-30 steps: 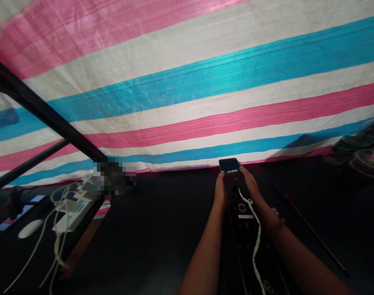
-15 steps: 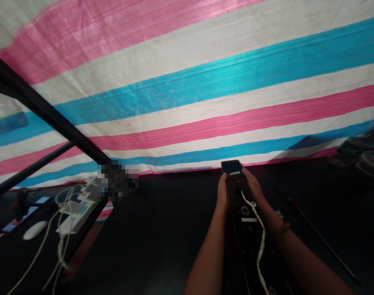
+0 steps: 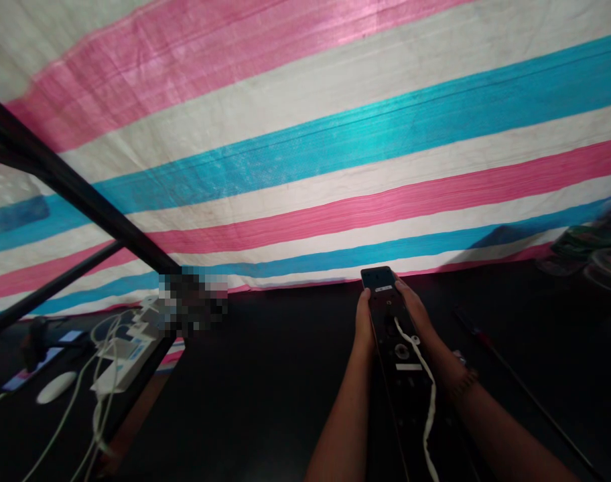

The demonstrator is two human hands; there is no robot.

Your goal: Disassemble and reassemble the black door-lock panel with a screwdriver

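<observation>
A long dark panel point(image 3: 403, 395) with small fittings, white labels and a white cable point(image 3: 430, 402) along it reaches from the bottom edge toward the striped sheet. My left hand point(image 3: 364, 318) grips its left edge near the far end, thumb on top. On the opposite edge my right hand point(image 3: 412, 304) is closed round the panel, thumb also on top. The fingers underneath are hidden. A grey-blue screen-like piece point(image 3: 378, 278) shows at the panel's far end, between the hands.
Right of my right arm lies a thin dark rod point(image 3: 526, 395) on the black table point(image 3: 265, 381). At the left stand a black metal frame point(image 3: 92, 201), white cables, boxes point(image 3: 124, 368) and a white mouse point(image 3: 57, 387). Clear plastic lies at the far right.
The view has tilted slightly, so everything sits a little lower in the picture. Both hands keep their hold on the panel.
</observation>
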